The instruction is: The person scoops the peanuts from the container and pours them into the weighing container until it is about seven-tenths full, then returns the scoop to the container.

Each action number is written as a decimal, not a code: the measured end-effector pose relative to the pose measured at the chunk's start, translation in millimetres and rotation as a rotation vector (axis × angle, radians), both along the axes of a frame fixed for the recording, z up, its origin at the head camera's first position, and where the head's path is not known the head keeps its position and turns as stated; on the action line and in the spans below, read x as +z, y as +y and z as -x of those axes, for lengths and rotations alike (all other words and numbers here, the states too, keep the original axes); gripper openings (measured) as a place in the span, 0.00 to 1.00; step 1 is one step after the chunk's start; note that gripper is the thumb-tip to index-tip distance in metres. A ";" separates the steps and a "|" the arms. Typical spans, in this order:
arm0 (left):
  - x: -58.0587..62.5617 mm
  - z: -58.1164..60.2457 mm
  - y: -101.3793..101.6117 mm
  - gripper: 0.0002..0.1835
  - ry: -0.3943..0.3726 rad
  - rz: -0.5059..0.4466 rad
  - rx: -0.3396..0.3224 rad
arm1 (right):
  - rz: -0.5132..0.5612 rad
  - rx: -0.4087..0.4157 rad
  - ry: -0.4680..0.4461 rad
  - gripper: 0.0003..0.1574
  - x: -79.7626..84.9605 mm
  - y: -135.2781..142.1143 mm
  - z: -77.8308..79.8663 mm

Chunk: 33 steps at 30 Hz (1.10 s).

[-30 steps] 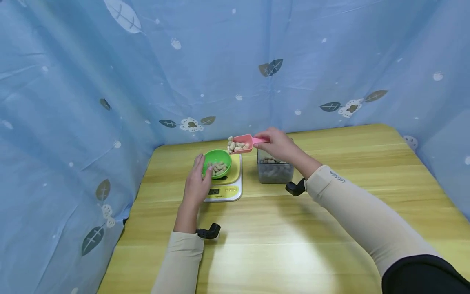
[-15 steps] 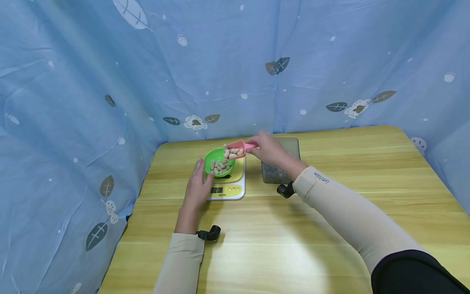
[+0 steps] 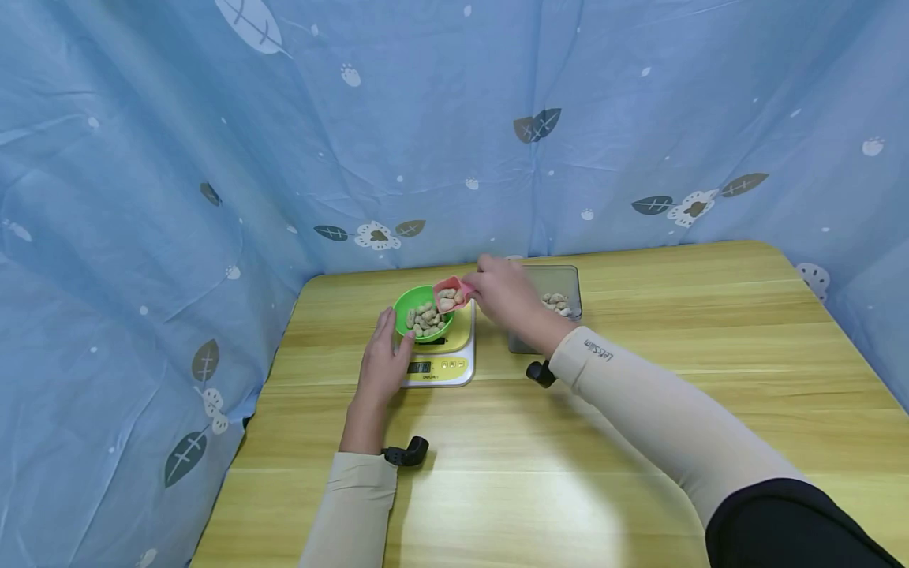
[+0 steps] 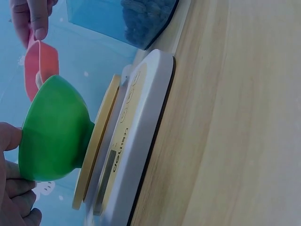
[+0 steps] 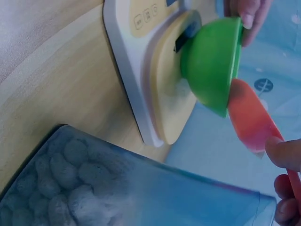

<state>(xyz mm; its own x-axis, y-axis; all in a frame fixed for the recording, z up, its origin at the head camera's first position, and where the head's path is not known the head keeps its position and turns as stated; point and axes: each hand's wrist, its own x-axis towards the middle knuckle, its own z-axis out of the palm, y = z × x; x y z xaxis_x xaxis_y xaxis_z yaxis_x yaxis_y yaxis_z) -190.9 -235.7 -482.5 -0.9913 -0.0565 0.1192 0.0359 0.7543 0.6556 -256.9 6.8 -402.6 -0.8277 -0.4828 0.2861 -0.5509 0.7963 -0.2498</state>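
A green bowl (image 3: 403, 302) holding peanuts in their shells (image 3: 424, 322) stands on a yellow and white kitchen scale (image 3: 461, 371). My left hand (image 3: 382, 361) holds the bowl's left side, thumb at the rim in the left wrist view. Over the right rim, my right hand (image 3: 506, 296) grips the handle of a pink scoop (image 5: 254, 120), whose front edge dips toward the bowl. Several peanuts lie in the scoop. Its lip overlaps the bowl rim in the right wrist view.
A clear plastic container (image 3: 557, 278) of peanuts stands right of the scale, partly under my right forearm. The wooden table (image 3: 497, 473) extends toward me. A blue patterned curtain (image 3: 454, 118) hangs behind and at the left.
My right hand has carried the scoop left from near the container to the bowl's right rim and tipped it. More peanuts show in the bowl. The left hand has stayed at the bowl.
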 end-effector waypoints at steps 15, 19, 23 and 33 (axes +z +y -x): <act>0.7 -2.5 6.1 0.38 -0.014 -0.028 0.014 | -0.121 0.137 0.386 0.22 -0.4 -16.7 -23.3; 0.0 -2.4 7.4 0.38 -0.027 -0.020 0.019 | -0.134 0.143 0.393 0.23 -0.2 -16.0 -24.0; 0.2 -2.8 8.0 0.38 -0.033 -0.028 0.024 | -0.136 0.132 0.426 0.20 0.7 -11.2 -22.6; 5.2 0.0 6.7 0.39 -0.030 -0.022 0.029 | -0.065 0.095 0.390 0.20 10.3 10.2 -15.5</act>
<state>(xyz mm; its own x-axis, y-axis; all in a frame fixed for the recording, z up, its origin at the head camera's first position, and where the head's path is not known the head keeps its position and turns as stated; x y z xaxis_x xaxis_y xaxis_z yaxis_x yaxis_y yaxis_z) -191.0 -229.0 -477.3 -0.9923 -0.0876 0.0876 -0.0060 0.7403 0.6723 -241.5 17.0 -392.3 -0.6137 -0.5795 0.5362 -0.6666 0.7443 0.0415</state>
